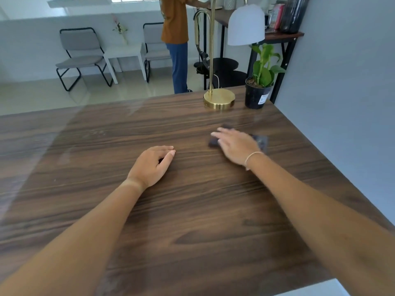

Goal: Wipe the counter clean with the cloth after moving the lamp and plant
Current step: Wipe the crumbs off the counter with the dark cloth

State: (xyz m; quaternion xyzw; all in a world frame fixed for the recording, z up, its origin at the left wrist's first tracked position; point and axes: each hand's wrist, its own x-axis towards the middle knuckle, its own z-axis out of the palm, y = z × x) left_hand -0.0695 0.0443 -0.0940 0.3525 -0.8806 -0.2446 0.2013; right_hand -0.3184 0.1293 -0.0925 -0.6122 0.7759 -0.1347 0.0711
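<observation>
Head view: my right grip lies flat-fingered on the cloth, lamp and plant farther up the frame; left grip relaxed, empty.

A person stands beside a grey chair and a white side table.

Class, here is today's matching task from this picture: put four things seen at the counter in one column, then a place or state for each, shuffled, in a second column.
Column one
1. lamp
2. plant
3. cloth
4. left hand

Column two
A. lying under the right hand
B. green-leaved, at the far right corner of the counter
C. resting on the wood, holding nothing
D. gold-stemmed and white-shaded, standing upright

Pairs: 1-D, 2-B, 3-A, 4-C
</observation>
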